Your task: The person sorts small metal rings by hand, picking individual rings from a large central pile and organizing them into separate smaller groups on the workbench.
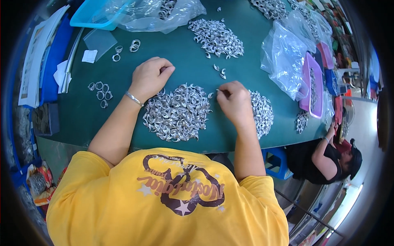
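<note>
On the green table a large pile of small curved silver metal pieces [176, 112] lies between my forearms. My left hand [152, 78] is closed above the pile's upper left, thumb against the curled fingers; whatever it may hold is hidden. To the right of the pile, my right hand [234, 102] has its thumb and fingers pinched together, and I cannot make out what is in them. One loose silver piece [210, 95] lies just left of those fingertips. Another pile of silver pieces [262, 112] sits beside my right wrist, partly covered by it.
Farther back is another heap of silver pieces [216, 37], with a few loose ones [222, 74] nearer me. Silver rings [100, 93] lie at left. A blue basket [92, 16], clear plastic bags [283, 61] and a pink tray [307, 88] stand around. A person [328, 160] sits at right.
</note>
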Demonstrator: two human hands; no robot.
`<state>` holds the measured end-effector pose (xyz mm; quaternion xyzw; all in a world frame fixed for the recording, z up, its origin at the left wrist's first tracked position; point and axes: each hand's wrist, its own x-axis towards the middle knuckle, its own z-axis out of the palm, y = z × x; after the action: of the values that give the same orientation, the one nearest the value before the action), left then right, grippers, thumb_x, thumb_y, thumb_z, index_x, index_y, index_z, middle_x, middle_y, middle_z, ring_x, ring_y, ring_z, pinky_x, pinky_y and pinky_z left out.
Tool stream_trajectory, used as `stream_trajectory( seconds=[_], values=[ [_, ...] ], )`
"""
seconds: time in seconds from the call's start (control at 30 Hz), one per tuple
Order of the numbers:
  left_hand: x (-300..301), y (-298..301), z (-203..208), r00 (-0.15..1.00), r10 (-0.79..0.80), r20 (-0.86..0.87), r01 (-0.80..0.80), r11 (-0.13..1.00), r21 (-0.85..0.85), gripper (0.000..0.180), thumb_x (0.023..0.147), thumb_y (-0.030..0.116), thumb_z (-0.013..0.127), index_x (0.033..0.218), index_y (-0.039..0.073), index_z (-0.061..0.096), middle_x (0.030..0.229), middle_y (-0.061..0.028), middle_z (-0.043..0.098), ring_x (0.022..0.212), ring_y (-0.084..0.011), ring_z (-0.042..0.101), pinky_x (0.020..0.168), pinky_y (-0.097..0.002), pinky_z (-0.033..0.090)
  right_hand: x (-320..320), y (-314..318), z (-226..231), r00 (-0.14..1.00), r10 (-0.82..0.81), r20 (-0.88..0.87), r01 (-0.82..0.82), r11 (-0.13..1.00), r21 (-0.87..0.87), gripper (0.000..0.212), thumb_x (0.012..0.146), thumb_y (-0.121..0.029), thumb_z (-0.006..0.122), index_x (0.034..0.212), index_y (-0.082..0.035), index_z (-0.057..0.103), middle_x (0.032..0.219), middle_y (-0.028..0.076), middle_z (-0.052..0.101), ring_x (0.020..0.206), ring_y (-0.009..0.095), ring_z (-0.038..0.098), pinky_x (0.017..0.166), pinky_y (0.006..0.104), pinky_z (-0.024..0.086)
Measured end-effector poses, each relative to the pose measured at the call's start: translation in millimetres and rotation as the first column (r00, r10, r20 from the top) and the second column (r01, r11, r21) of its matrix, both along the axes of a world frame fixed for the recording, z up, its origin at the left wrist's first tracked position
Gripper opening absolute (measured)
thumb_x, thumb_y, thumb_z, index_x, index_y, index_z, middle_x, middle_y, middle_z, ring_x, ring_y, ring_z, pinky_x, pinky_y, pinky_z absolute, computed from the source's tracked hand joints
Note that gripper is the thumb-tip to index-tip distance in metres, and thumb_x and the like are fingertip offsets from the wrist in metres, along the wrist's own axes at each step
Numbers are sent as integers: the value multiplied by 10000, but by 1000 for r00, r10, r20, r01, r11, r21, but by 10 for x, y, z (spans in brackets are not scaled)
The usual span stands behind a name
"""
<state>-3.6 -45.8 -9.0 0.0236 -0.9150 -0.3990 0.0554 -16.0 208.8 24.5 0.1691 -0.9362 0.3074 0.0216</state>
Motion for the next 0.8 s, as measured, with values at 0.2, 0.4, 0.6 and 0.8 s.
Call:
stream_trajectory(
  seconds=[0.2, 0.4, 0.6, 0.8],
  values=[
    [-9, 15, 17, 1000, 7, 5, -7, 1000, 5, 152, 860, 211, 647, 871, 65, 685, 805, -57, 621, 686, -220, 602, 618, -325, 460, 1, 640, 421, 975, -208, -74, 221, 905, 365, 81, 735, -84, 662, 761, -20, 705, 808, 137, 642, 776, 347, 627, 705, 425, 507],
    [-3, 20, 10, 1000, 10, 11, -10, 1000, 14, 153, 859, 216, 645, 866, 69, 687, 806, -57, 629, 715, -226, 619, 636, -331, 471, 65, 144, 231, 992, 113, 47, -116, 992, 45, 119, 781, 11, 616, 890, 9, 664, 835, 193, 608, 791, 387, 597, 722, 435, 498],
    [19, 3, 25, 1000, 15, 20, -15, 1000, 15, 148, 859, 219, 644, 864, 78, 688, 815, -60, 633, 738, -235, 628, 648, -331, 477, 31, -133, 26, 984, 151, -93, -159, 984, -83, 110, 792, 34, 586, 886, 32, 643, 845, 212, 619, 797, 394, 608, 733, 436, 503],
    [12, 16, 60, 999, 8, 33, -8, 1000, 2, 151, 860, 222, 643, 861, 78, 690, 819, -61, 636, 735, -240, 629, 645, -333, 479, -295, -37, -96, 987, 20, -157, -15, 999, 32, 89, 798, -31, 655, 869, 21, 657, 828, 193, 627, 753, 366, 612, 698, 418, 502]
  ],
)
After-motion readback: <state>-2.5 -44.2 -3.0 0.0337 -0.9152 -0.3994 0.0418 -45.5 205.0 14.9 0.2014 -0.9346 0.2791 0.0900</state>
